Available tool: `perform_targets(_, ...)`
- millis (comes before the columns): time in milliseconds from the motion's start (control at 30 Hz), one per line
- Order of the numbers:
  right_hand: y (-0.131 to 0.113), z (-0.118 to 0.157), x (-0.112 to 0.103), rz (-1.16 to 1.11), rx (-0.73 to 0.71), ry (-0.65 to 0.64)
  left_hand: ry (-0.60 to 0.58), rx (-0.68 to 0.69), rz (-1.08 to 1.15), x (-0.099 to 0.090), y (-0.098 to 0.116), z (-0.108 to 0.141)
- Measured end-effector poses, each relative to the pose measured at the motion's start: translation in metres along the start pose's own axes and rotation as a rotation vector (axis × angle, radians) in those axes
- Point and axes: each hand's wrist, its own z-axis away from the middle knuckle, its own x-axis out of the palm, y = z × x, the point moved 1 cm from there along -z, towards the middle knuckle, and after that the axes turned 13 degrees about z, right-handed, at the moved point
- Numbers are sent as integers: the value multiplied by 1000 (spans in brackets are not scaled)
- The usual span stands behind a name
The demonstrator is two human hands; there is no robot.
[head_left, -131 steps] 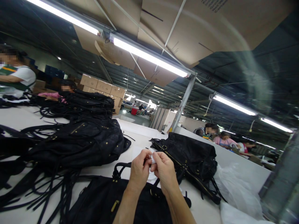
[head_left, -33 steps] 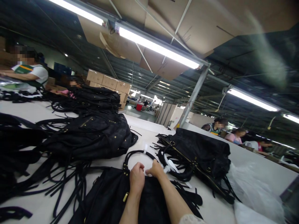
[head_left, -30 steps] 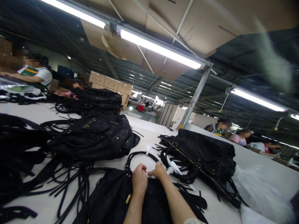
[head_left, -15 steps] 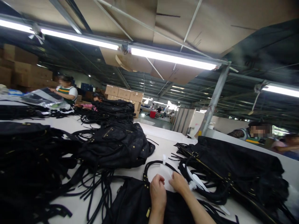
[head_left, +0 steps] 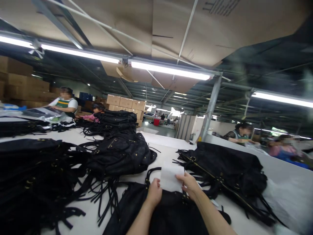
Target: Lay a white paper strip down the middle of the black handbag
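A small white sheet (head_left: 171, 179), paper or thin foam, stands upright between my hands, just above a black bag (head_left: 176, 212). My left hand (head_left: 154, 192) has its fingers closed at the sheet's left edge. On the opposite side, my right hand (head_left: 192, 185) pinches the sheet between thumb and fingers. The black bag lies in front of me, with its handle (head_left: 152, 170) arching up behind the left hand. Part of that handle is hidden behind the sheet.
Black bags with loose straps lie at the left (head_left: 31, 176), in a heap (head_left: 122, 150) behind, and to the right (head_left: 227, 166). Clear plastic (head_left: 286, 199) lies at the right edge. Co-workers sit at the left (head_left: 65, 102) and beyond the partition (head_left: 244, 153).
The white sheet has come up flat and now shows squarely between my hands. My right hand has turned its fingers onto the sheet's edge. The camera view has shifted slightly right.
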Motion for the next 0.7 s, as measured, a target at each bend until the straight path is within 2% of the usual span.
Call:
perform_targets(100,-17,33,-6,59,-74,-94,-114,-4,-99,-30,17,9)
perform_targets(200,-24,74,-4,151,-195,-173,-241,86,-184,-51,41,35)
perform_targets(300,-22,123,2,237,-326,-214,-322,203,-257,-60,64,76)
perform_targets(400,-15,173,5,319,-437,-253,-344,313,-325,-63,79,119)
perform_targets(533,-3,226,6,573,-579,-260,-427,439,-471,-70,82,167)
perform_targets(600,3,247,4,722,-546,-225,-484,469,-545,-76,78,188)
perform_targets(700,6,280,-7,884,-416,-222,-579,457,-610,-84,67,215)
